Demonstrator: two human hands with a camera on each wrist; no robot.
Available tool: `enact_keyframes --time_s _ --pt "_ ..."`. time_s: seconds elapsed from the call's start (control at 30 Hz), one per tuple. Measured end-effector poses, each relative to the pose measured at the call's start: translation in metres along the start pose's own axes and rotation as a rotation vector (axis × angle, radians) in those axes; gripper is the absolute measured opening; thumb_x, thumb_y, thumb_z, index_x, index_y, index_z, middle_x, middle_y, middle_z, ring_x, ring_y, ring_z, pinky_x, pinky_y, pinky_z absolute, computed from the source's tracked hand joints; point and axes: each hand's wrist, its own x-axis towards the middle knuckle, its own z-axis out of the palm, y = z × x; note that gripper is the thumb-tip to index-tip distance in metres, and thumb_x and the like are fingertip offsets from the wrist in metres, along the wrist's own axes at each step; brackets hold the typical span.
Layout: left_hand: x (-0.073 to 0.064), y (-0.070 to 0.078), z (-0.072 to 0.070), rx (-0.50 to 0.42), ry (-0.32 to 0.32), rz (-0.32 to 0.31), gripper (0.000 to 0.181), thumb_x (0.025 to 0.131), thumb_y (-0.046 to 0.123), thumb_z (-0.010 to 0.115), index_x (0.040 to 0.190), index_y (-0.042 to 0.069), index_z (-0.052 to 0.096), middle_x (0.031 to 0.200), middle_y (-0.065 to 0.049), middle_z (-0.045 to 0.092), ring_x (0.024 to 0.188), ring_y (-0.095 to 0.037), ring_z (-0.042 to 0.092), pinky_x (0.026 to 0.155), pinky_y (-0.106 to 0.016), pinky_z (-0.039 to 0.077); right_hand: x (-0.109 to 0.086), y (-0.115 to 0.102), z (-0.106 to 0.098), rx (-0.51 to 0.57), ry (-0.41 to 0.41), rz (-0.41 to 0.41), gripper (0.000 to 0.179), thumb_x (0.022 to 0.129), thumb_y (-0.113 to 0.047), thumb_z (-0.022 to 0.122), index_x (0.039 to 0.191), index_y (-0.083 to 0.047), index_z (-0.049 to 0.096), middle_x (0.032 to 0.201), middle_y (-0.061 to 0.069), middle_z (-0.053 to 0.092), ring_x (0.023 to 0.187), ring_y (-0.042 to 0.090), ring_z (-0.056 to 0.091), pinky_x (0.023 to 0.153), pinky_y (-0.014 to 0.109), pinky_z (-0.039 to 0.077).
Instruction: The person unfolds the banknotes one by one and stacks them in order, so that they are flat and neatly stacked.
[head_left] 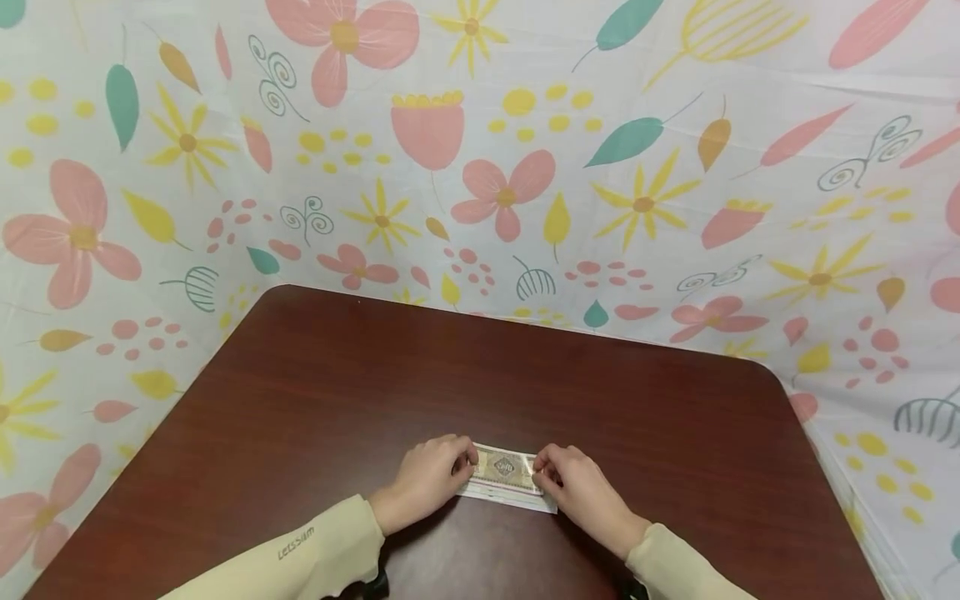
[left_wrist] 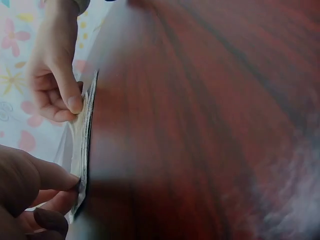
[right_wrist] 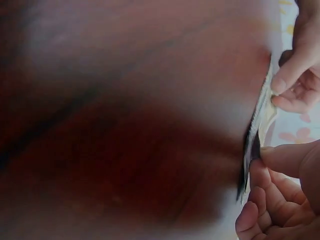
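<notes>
A printed banknote (head_left: 504,468), tan with a dark diamond-shaped mark, lies over a thin stack of white-edged paper (head_left: 513,498) on the table. My left hand (head_left: 429,477) pinches the note's left end between thumb and fingers. At the opposite end, the thumb and fingertips of my right hand (head_left: 588,493) pinch it too. The left wrist view shows the layered edges of the paper stack (left_wrist: 89,130) side-on, the upper sheet slightly bowed between the hands. From the right wrist, a dark gap appears under the note close to my right hand (right_wrist: 285,195).
The dark reddish-brown table (head_left: 450,367) has rounded far corners. Behind it and along both sides hangs a white cloth (head_left: 600,208) with pink, yellow and green flower prints. Cream sleeves (head_left: 300,546) cover both forearms.
</notes>
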Motion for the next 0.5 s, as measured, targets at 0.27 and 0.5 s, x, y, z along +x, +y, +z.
enact_keyframes --time_s 0.27,0.5 --pt "0.0018 0.0094 -0.0033 0.099 -0.038 0.042 0.008 0.091 0.011 0.076 0.093 0.018 0.073 0.078 0.010 0.060 0.064 -0.003 0.055 0.052 -0.024 0.042 -0.0043 -0.0022 -0.0009 -0.080 -0.011 -0.014 0.016 0.091 -0.005 0.078 0.092 -0.017 0.068 0.078 -0.016 0.060 0.078 0.004 0.050 0.066 0.026 0.047" --pt "-0.0039 0.0084 -0.0043 0.072 -0.030 0.047 0.007 0.090 0.015 0.077 0.090 0.019 0.072 0.077 0.012 0.058 0.064 -0.001 0.053 0.052 -0.024 0.041 -0.0057 -0.0029 0.0002 -0.114 -0.006 -0.048 0.021 0.089 -0.007 0.080 0.085 -0.022 0.065 0.084 -0.013 0.052 0.081 0.007 0.051 0.069 0.026 0.048"
